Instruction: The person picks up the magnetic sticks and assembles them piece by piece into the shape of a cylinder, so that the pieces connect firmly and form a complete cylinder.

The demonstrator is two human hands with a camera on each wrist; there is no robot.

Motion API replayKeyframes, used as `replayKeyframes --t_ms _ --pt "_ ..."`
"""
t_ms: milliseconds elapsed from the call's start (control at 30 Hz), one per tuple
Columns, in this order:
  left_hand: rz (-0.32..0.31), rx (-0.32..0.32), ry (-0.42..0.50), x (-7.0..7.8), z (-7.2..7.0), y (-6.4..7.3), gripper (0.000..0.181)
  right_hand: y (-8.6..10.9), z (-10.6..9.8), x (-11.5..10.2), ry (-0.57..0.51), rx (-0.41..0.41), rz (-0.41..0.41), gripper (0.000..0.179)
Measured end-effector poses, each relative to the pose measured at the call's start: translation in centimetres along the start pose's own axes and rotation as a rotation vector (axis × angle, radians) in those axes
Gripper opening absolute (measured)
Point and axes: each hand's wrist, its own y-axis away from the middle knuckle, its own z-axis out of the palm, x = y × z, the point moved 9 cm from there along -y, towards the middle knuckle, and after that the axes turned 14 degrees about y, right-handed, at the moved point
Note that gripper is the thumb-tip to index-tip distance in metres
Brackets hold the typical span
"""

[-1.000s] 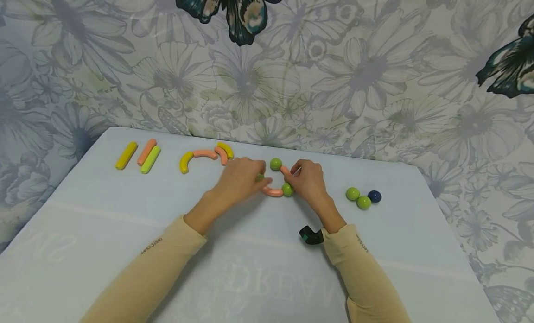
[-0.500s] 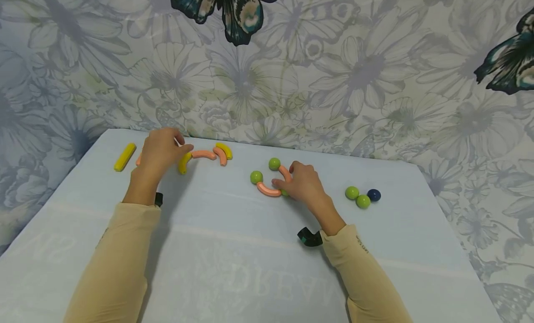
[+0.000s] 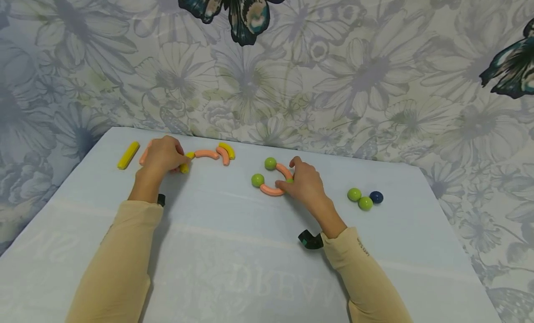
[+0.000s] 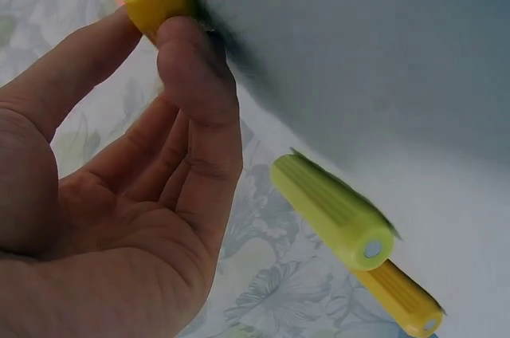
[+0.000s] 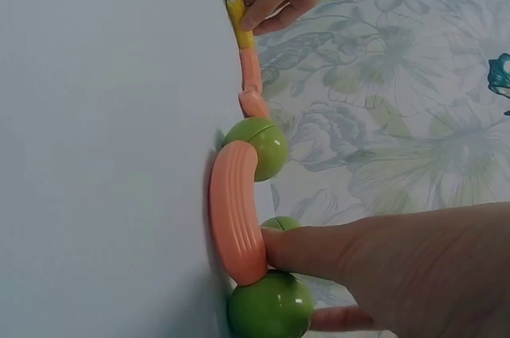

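Note:
In the head view my left hand (image 3: pixel 162 155) is at the far left of the table. Its thumb and finger pinch a curved yellow rod (image 4: pixel 158 1) with a metal disc in its end. A curved orange rod (image 3: pixel 206 154) meets the yellow one. My right hand (image 3: pixel 308 183) is around a green ball (image 5: pixel 271 306) where two curved orange rods (image 5: pixel 237 214) join. The thumb touches one rod; another finger lies against the ball. Green balls (image 3: pixel 257 180) sit at both free ends of this chain.
A straight yellow rod (image 3: pixel 128 155) and a straight lime rod (image 4: pixel 331 210) lie by my left hand, with a straight orange rod (image 3: pixel 145 155) partly hidden. Several curved rods continue right to a yellow one (image 3: pixel 227 150). Green balls (image 3: pixel 365 203) and a dark blue ball (image 3: pixel 376 197) lie at the right.
My left hand has left the green-ball chain, moved left and taken hold of the curved yellow rod. My right hand stays at the chain, whose upper ball has shifted slightly left.

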Motion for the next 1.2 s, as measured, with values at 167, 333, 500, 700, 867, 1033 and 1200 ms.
replayKeyframes --t_ms 167,333,500,700,867,1033,1200 --pt "-0.009 0.03 0.015 -0.3 -0.1 -0.1 0.026 0.0 0.0 -0.9 0.003 0.015 -0.092 0.039" --pt "-0.056 0.099 -0.017 -0.6 -0.7 0.2 0.031 0.0 0.2 -1.3 0.019 0.001 -0.129 0.027" --pt "-0.028 0.139 -0.013 -0.1 -1.1 0.6 0.059 0.0 0.2 -1.3 0.011 -0.004 -0.136 0.028" --pt "-0.007 0.24 -0.152 0.3 -1.6 1.0 0.111 0.1 0.1 -1.3 -0.003 -0.006 -0.145 0.028" --pt "0.007 0.323 -0.197 0.8 -1.6 0.9 0.09 0.0 0.1 -1.3 -0.01 -0.008 -0.148 0.027" --pt "0.139 0.385 -0.108 1.7 -2.1 0.8 0.03 0.0 0.1 -1.4 -0.01 -0.005 -0.154 0.027" --pt "0.26 0.354 0.031 3.6 -1.0 0.9 0.029 -0.1 0.2 -1.3 -0.009 -0.01 -0.158 0.027"
